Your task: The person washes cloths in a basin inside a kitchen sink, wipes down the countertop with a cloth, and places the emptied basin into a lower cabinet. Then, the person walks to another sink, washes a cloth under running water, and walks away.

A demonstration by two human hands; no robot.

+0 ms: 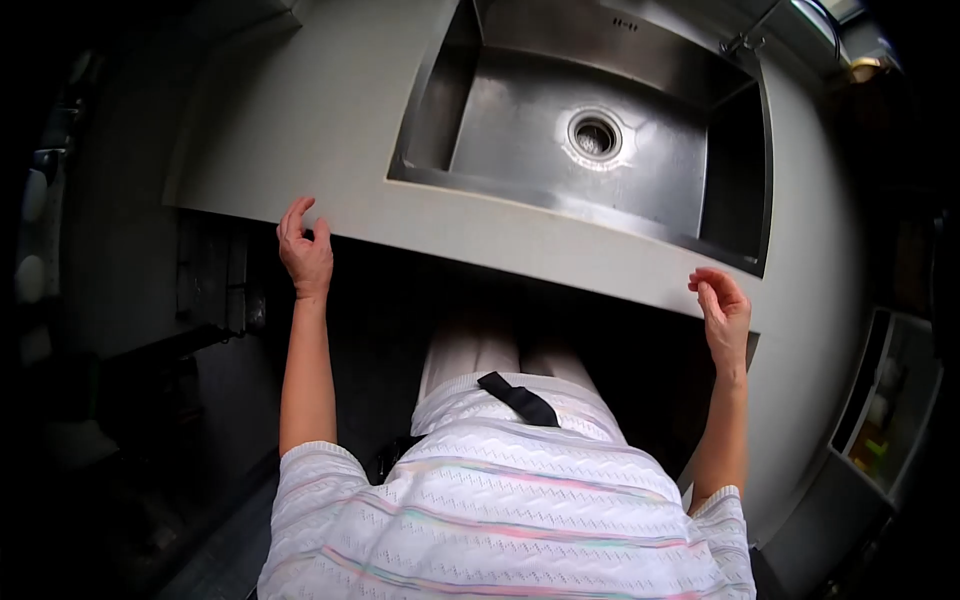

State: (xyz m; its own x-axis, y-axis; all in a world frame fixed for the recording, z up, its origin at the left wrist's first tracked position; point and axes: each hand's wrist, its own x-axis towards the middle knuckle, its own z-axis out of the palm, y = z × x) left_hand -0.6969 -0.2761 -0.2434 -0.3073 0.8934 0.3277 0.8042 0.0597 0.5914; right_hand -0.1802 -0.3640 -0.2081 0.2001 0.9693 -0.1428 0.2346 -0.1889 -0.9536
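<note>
My left hand (306, 252) is at the front edge of the pale countertop (330, 130), left of the sink. Its fingers curve loosely with the thumb apart, and nothing is in it. Over the counter's front strip near the sink's right corner is my right hand (724, 312), fingers bent and apart from the thumb, also holding nothing. Whether either hand touches the counter I cannot tell. Between and beyond them lies a stainless steel sink (540, 110) with a round drain (595, 137) in its floor.
A faucet (742, 43) stands at the sink's far right corner. Dark open space lies below the counter edge in front of me. On the right, a glass-fronted compartment (885, 400) holds blurred items. A black strap (520, 400) hangs at my waist.
</note>
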